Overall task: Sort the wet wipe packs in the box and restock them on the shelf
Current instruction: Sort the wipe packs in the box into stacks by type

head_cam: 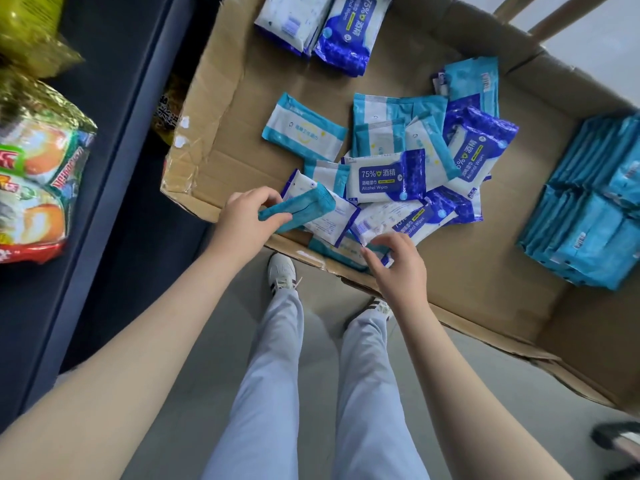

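A large open cardboard box [491, 271] holds a loose heap of wet wipe packs in its middle. Some are teal [304, 128], others dark blue alcohol wipes [384, 176]. My left hand [251, 218] grips one teal pack [301, 206] at the box's near edge, lifted on its side. My right hand [394, 263] reaches into the near edge of the heap, fingers slightly curled and touching a teal pack [341, 249] that lies partly hidden under the box rim. Neat rows of teal packs [592, 216] stand at the box's right side. Two dark blue packs [332, 27] lie at the far end.
A dark shelf unit [114, 140] stands left of the box, with colourful snack bags [38, 161] on it. My legs and shoes [282, 271] stand on a grey floor below the box. Another person's dark shoe [616, 439] shows at the lower right.
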A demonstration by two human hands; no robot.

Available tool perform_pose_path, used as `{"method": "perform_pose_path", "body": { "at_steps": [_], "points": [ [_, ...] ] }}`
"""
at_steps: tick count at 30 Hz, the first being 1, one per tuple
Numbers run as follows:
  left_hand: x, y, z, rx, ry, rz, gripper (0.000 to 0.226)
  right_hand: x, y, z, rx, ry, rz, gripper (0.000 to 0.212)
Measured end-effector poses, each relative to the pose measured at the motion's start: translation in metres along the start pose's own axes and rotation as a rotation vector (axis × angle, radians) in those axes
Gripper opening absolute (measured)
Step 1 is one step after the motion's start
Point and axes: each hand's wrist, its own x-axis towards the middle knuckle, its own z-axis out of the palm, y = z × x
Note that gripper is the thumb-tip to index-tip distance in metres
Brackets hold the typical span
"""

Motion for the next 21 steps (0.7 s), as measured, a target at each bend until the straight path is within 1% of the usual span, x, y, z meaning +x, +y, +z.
{"method": "perform_pose_path", "body": {
  "at_steps": [5, 9, 11, 13, 15, 17, 19, 21],
  "points": [
    [-0.007, 0.007, 0.001, -0.058, -0.010, -0.030, 0.015, -0.004, 0.006, 0.003, 0.004, -0.035, 0.062, 0.027],
    [-0.012, 0.011, 0.001, -0.063, -0.037, -0.028, 0.014, 0.002, 0.008, 0.000, -0.027, -0.147, 0.143, 0.036],
    [-0.014, 0.013, 0.001, -0.109, -0.055, -0.038, 0.014, 0.002, 0.009, 0.000, -0.136, -0.217, 0.116, 0.033],
    [-0.017, 0.016, 0.001, -0.163, -0.061, -0.048, 0.014, -0.001, 0.009, -0.002, -0.157, -0.206, 0.119, 0.025],
    [-0.020, 0.022, 0.002, -0.212, -0.057, -0.056, 0.014, -0.007, 0.008, -0.008, -0.016, -0.135, 0.199, 0.020],
    [-0.024, 0.031, 0.005, -0.282, -0.056, -0.073, 0.013, -0.014, 0.006, -0.022, 0.206, -0.090, 0.300, 0.016],
    [-0.029, 0.044, 0.011, -0.379, -0.051, -0.122, 0.014, -0.024, 0.007, -0.041, 0.442, -0.034, 0.372, 0.010],
    [-0.035, 0.061, 0.021, -0.506, -0.040, -0.199, 0.013, -0.033, 0.007, -0.064, 0.652, 0.055, 0.439, 0.010]
  ]
}}
